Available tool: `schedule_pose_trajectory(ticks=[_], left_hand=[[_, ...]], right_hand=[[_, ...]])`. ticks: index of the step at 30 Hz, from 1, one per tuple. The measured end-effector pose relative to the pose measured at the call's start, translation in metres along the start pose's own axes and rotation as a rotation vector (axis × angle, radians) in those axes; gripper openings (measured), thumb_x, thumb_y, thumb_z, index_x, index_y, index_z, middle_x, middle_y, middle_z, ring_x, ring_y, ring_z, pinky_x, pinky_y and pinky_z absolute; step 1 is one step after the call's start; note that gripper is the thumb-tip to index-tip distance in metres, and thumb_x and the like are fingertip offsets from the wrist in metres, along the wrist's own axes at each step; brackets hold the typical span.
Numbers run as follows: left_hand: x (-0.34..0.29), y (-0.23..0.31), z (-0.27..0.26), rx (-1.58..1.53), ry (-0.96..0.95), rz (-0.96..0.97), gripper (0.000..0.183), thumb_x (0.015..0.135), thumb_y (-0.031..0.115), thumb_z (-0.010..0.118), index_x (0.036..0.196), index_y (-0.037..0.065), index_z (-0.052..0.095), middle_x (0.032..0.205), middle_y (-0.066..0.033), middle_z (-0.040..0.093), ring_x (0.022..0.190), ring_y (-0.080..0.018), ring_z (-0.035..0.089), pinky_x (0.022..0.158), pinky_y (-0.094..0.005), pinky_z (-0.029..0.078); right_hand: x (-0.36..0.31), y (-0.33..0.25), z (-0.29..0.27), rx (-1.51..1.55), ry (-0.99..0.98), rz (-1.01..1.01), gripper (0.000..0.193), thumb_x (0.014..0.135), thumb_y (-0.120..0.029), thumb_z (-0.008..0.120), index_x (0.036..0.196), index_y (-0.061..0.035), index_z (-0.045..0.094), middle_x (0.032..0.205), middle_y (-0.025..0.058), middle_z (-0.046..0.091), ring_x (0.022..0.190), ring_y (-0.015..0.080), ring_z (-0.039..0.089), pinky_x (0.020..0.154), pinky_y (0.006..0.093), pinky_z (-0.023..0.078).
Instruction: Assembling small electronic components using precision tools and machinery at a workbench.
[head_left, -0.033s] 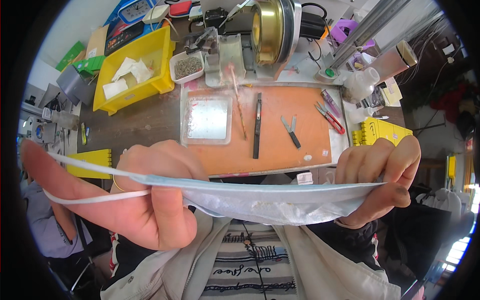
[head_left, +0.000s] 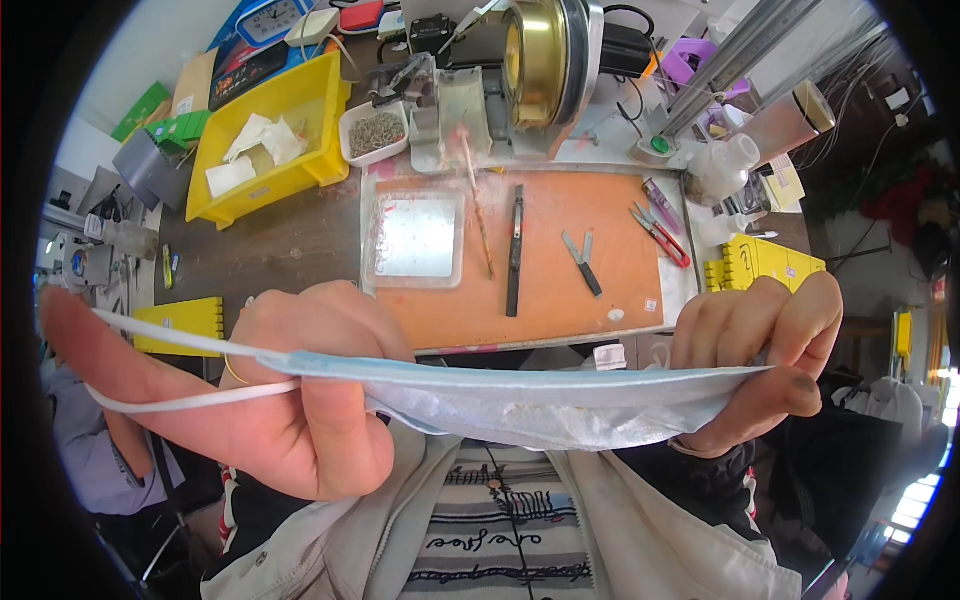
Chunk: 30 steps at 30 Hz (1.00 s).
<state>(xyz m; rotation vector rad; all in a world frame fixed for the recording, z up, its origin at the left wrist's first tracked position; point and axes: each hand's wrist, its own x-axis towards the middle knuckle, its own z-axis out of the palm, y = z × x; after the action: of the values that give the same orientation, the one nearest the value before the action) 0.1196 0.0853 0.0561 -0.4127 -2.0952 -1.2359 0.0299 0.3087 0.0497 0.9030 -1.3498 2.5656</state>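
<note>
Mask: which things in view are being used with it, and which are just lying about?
In use:
- mask, stretched between both hands
- left hand, pinching one end beside the white loop
- right hand, pinching the other

Apparently just lying about, untouched:
- scissors
- stick
- clear tray
- yellow bin

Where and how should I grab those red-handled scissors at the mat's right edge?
Probably by the red handles, coming from the near right: they point toward you, while the metal blades point away, leftward. Your right hand is nearer, but it pinches the face mask.
</note>
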Motion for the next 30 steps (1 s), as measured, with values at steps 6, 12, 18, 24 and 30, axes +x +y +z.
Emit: schedule_pose_trajectory(ticks=[6, 12, 18, 24, 30], left_hand=[[0.018, -0.001, -0.025, -0.118, -0.412, 0.003, 0.019, 0.083, 0.006, 0.068, 0.097, -0.002, 0.057, 0.088, -0.0155, 0.069, 0.079, -0.0246, 0.066, 0.072, -0.0307, 0.053], [0.001, -0.009, -0.027, -0.014, -0.341, 0.052, 0.027, 0.082, 0.020, 0.076, 0.093, 0.000, 0.061, 0.088, -0.0146, 0.065, 0.078, -0.0274, 0.064, 0.066, -0.0350, 0.050], [0.013, 0.004, -0.017, 0.259, -0.473, 0.138, 0.020, 0.079, 0.016, 0.073, 0.092, 0.004, 0.063, 0.071, -0.0087, 0.058, 0.063, -0.0254, 0.058, 0.058, -0.0320, 0.045], [0.030, -0.002, 0.009, 0.275, -0.454, 0.329, 0.030, 0.086, 0.025, 0.069, 0.104, 0.002, 0.061, 0.077, -0.0084, 0.060, 0.060, -0.0184, 0.057, 0.054, -0.0271, 0.044], [0.004, -0.014, 0.020, -0.393, 0.014, -0.317, 0.082, 0.073, 0.036, 0.087, 0.129, -0.003, 0.043, 0.105, -0.0124, 0.061, 0.093, -0.0187, 0.062, 0.077, -0.0288, 0.047]], right_hand=[[0.018, -0.003, -0.024, -0.179, -0.403, -0.057, 0.045, 0.082, -0.030, 0.081, 0.101, -0.0067, 0.048, 0.062, 0.0043, 0.050, 0.047, 0.0163, 0.049, 0.046, 0.0294, 0.043], [0.000, 0.007, -0.027, -0.885, -0.321, -0.341, 0.032, 0.056, -0.009, 0.082, 0.085, -0.0071, 0.071, 0.074, 0.0038, 0.060, 0.069, 0.0233, 0.061, 0.060, 0.0322, 0.046], [0.013, -0.002, -0.001, -0.953, -0.571, -0.160, 0.047, 0.062, -0.008, 0.079, 0.106, 0.0001, 0.065, 0.098, 0.0148, 0.065, 0.088, 0.0300, 0.062, 0.073, 0.0371, 0.049], [0.012, 0.011, 0.021, -0.818, -0.554, -0.067, 0.018, 0.074, 0.001, 0.076, 0.091, 0.0007, 0.072, 0.079, 0.0061, 0.070, 0.067, 0.0196, 0.064, 0.060, 0.0309, 0.047], [0.002, 0.009, 0.005, -0.548, -0.203, 0.159, 0.018, 0.083, -0.005, 0.075, 0.093, -0.0001, 0.061, 0.084, 0.0064, 0.066, 0.071, 0.0119, 0.060, 0.066, 0.0253, 0.047]])
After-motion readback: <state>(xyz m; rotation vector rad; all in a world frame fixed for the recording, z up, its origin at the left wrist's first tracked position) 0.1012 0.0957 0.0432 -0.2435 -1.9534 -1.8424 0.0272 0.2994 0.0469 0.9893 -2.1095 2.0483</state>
